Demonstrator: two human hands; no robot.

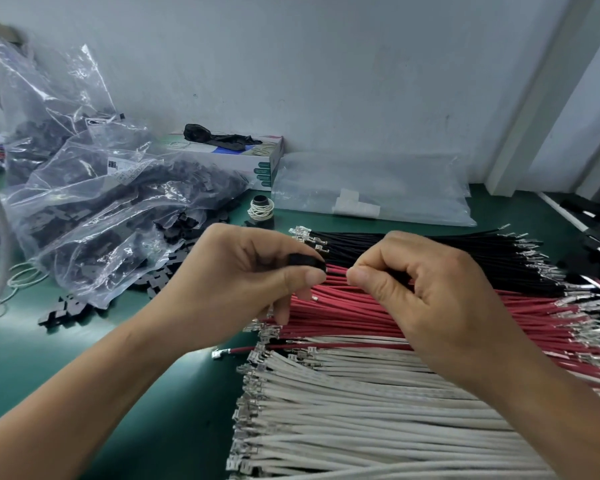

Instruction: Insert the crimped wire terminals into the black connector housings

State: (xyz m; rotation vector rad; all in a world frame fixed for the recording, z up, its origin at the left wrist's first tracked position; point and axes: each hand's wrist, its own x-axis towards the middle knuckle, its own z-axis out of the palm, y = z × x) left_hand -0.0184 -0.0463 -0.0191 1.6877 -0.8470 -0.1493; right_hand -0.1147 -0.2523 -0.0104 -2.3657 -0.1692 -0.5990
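My left hand (236, 282) pinches a small black connector housing (307, 262) between thumb and forefinger, its open end facing toward 3 o'clock. My right hand (426, 289) sits just beside it, fingers curled, thumb and forefinger pinched on a wire whose end is hidden under my fingers; I cannot tell its colour for sure, though something dark shows inside my curled fingers. The two hands nearly meet at their thumb tips, above the red wires (361, 317).

Under my hands the wires lie in three bands across the green tabletop (174, 403), each with metal crimped terminals at both ends: black wires (430, 249) toward 12 o'clock, red ones in the middle, white wires (361, 420) toward 6 o'clock. One loose red wire (243, 350) lies across the left edge of the white band, its terminal on the bare tabletop.

At 10 o'clock, clear plastic bags (94, 199) hold many black housings, and more loose housings (63, 311) spill out onto the tabletop beside them. At 12 o'clock a cardboard box (257, 161) stands against the wall with a black glove (219, 136) on top. Just in front of it stands a small black spool wound with white cord (261, 206), and a flat clear bag (378, 188) lies toward 1 o'clock.
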